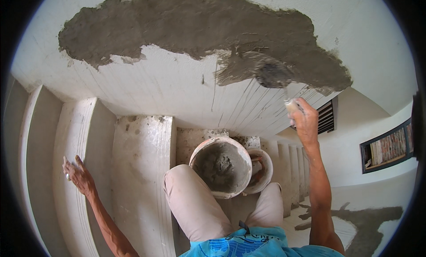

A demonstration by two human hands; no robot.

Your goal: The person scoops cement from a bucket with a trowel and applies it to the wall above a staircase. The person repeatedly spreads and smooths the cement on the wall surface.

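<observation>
My right hand (306,120) is closed round the pale handle of a trowel (274,75). Motion smears the trowel's dark blade, which lies against the lower edge of a wide patch of wet grey mortar (191,24) on the white wall. Over on the left, my left hand (80,177) is at a stair tread with its fingers apart, holding nothing; a ring shows on one finger. Between my knees a large round bucket (198,153) holds grey mortar with a lump in its middle. Beside it stands a smaller bucket (266,182) with an orange-brown object inside, partly hidden.
Pale stairs (140,168) climb to the left, and more steps (293,172) descend on the right. Drips streak the wall under the mortar. A dark slatted opening (327,116) and a framed window (387,146) are at the right, above a grey wet patch (366,226).
</observation>
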